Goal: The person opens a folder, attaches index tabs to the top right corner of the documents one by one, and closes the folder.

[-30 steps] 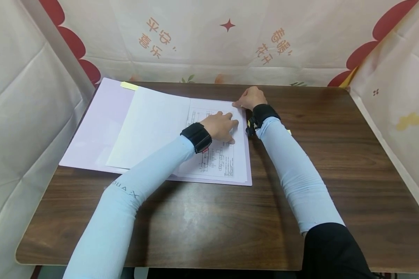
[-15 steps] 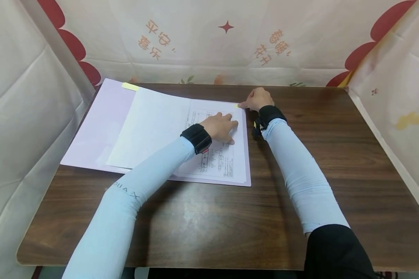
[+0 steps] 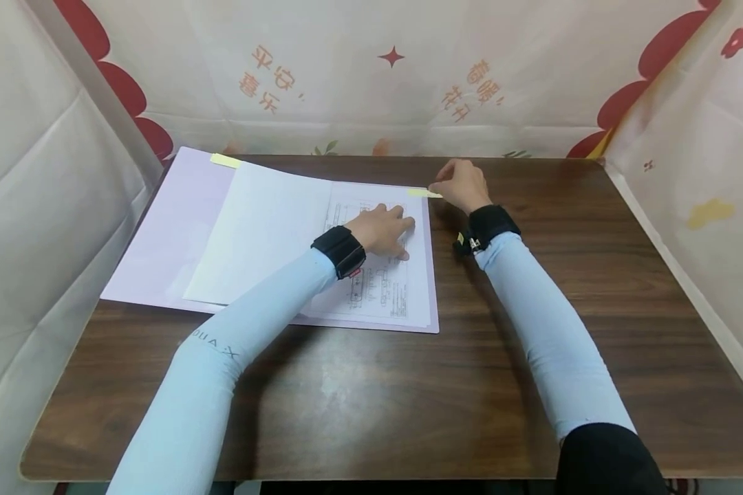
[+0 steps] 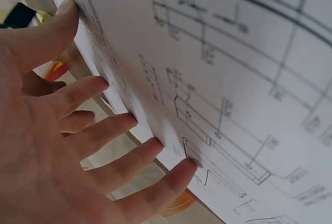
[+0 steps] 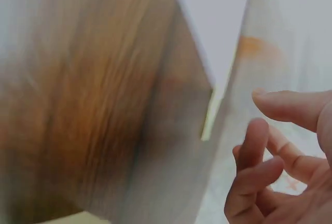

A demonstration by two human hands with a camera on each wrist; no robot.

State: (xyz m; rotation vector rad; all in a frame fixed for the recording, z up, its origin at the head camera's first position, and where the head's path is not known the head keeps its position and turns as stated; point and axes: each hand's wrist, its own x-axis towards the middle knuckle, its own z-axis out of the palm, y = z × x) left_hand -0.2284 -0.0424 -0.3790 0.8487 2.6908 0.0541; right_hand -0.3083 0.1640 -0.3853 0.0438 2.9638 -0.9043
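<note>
A lilac folder [image 3: 161, 234] lies open on the table, with a white sheet [image 3: 278, 213] turned to the left and a printed technical drawing [image 3: 380, 289] on the right. My left hand [image 3: 378, 231] rests on the drawing with fingers spread; in the left wrist view its fingertips [image 4: 189, 166] touch the paper. A yellow sticky strip [image 3: 420, 193] juts past the drawing's upper right corner. Just beside it is my right hand [image 3: 462, 184]. In the right wrist view, thumb and fingers stand apart from the strip [image 5: 209, 117], holding nothing.
Another yellow strip [image 3: 225, 161] sticks out at the top of the turned sheet. A pale yellow piece [image 5: 78, 218] shows at the bottom edge of the right wrist view. Printed curtains [image 3: 347, 82] enclose the wooden table [image 3: 371, 405] at the back and sides.
My right hand has drawn back to the right from the page corner, and the yellow strip under it has come into sight. My left hand keeps its place on the drawing.
</note>
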